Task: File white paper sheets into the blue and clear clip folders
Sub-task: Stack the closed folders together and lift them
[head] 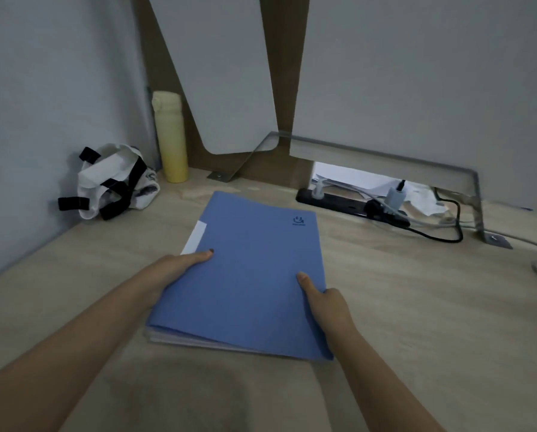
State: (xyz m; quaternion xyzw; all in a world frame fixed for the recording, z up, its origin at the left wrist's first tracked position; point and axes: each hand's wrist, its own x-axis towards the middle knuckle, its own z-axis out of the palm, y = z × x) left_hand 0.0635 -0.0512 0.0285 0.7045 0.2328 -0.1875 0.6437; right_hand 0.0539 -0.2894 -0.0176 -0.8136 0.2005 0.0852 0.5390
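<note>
We find the table (417, 307) carrying all items. The blue folder (245, 269) lies shut and flat between our two hands, tilted slightly, its near edge showing pale sheets (180, 338) or a second folder beneath; we cannot tell which. Our left hand (180, 266) clasps its left edge, thumb on the cover, fingers hidden under; our right hand (323, 304) grips the right edge likewise. We judge this two-sided hold squares the stack. Beyond the right hand sits a power strip (354, 207), loose paper (354, 179) behind it. Beyond the left hand stand a bag (111, 179) and a bottle (170, 138), clear of the work.
</note>
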